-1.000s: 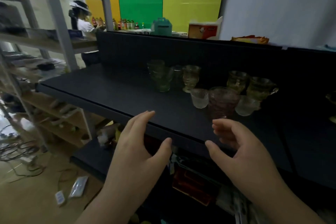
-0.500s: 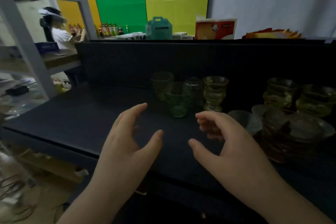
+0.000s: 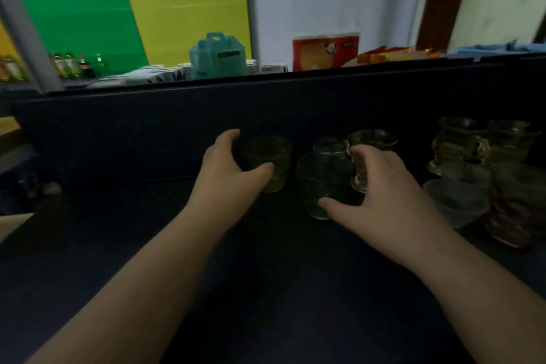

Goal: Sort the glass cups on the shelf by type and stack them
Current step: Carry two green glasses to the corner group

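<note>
Shelf (image 3: 266,289): dark, matte, w/ dark back panel; carrying all cups along its rear half, centre to right.

Left hand (image 3: 227,168): reaching to rear centre of shelf, fingers and thumb curling round the yellow-green cup (image 3: 270,162); thumb lying across its front. Whether it is gripping tight, can't tell for sure, but contact is showing.

Right hand (image 3: 375,186): curling round the green cup (image 3: 320,186), thumb pressing near its base, fingers wrapping its right side.

Brown ribbed stack (image 3: 517,207): sitting far right, near shelf's front of the group.

Amber mugs (image 3: 484,145): two, standing side by side at rear right, behind the brown stack.

Frosted clear cups (image 3: 458,198): nested, just left of brown stack, touching or nearly so.

Amber footed cup (image 3: 370,145): standing upright behind right hand's fingers, partly hidden.

Clear cup (image 3: 329,146): standing directly behind green cup, between yellow-green cup and amber footed cup.

Beyond the back panel: teal container (image 3: 217,56), red-and-white box (image 3: 325,50), bottles (image 3: 74,65) at left, all blurry.
</note>
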The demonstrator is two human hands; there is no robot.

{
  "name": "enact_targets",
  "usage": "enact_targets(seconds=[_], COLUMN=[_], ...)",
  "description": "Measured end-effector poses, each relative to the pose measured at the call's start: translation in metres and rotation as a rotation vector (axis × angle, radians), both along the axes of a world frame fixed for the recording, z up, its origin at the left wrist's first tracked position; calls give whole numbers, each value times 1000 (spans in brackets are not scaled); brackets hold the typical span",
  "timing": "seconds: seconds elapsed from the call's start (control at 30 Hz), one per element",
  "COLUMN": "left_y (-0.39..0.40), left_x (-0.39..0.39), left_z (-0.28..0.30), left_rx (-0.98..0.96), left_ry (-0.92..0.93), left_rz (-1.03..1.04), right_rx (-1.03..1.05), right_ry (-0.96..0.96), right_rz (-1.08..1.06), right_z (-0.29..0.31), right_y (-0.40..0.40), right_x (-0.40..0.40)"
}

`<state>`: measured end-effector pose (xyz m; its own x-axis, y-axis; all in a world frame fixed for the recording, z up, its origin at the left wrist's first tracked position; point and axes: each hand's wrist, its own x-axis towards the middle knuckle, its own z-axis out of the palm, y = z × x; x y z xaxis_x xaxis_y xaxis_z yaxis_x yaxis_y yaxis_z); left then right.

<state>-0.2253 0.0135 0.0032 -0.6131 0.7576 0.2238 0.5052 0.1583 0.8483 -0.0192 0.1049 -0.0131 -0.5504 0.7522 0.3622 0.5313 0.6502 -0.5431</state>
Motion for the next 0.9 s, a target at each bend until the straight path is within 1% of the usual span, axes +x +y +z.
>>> enact_targets(seconds=[0.1, 0.2, 0.33, 0.4, 0.53, 0.73, 0.9], left_y=[16, 25, 35, 40, 43, 26, -12], left_x=[-14, -22, -21, -20, -19, -12, 21], left_z=[-5, -12, -25, -31, -36, -21, 3], left_rx=[-65, -89, -46, -25, -13, -49, 28], left_ry=[-134, -164, -196, -181, -178, -211, -90], left_rz=[-5, -2, -35, -38, -33, -15, -110], right_rx=[-103, -127, -288, -327, -365, -423, -438], right_ry=[41, 89, 233, 297, 364, 480, 606], right_rz=[-44, -49, -78, -98, -79, -41, -5], right_z=[-5, -7, -11, -13, -12, -7, -3], right_y=[2, -1, 0, 2, -1, -11, -30], right_x=[-13, -21, -30, -33, -34, -19, 16])
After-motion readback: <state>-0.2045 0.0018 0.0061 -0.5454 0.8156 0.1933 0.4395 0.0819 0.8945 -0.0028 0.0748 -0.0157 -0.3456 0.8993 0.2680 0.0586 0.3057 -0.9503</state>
